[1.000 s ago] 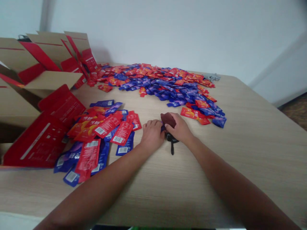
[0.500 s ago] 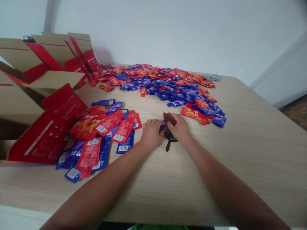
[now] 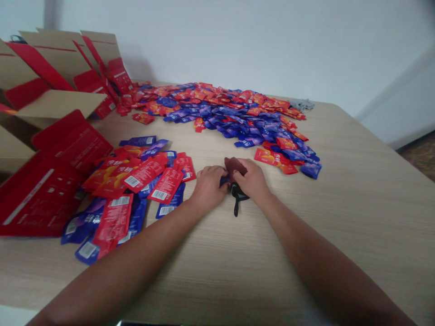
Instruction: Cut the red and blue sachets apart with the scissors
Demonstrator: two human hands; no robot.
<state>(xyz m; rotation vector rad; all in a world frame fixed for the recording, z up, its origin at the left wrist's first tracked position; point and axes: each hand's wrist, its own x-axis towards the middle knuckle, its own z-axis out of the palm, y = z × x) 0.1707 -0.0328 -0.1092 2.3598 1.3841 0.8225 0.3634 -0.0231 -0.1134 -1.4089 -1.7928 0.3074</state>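
Observation:
My right hand (image 3: 253,182) is closed on a soft, dark brown, pouch-like thing (image 3: 234,165), pinching it between thumb and fingers. Beside it, the fingers of my left hand (image 3: 210,185) are curled on a small purple piece (image 3: 224,180), mostly hidden by them; its kind is unclear. Between and below both hands, a black item with a short strap (image 3: 237,194) rests against the tabletop, partly covered by my right hand. Left of my left hand lies a loose heap of red and blue sachets (image 3: 168,184), several with barcodes facing up.
Open red-and-brown cardboard boxes (image 3: 44,199) stand along the left side. A long pile of red and blue sachets (image 3: 220,111) spreads across the back of the wooden table (image 3: 356,217). A grey crumpled cloth (image 3: 302,105) lies at its far right end, near the white wall.
The view has shifted slightly, so boxes and sachets sit further left. Both hands stay together, and the brown thing is tilted a little more to the left.

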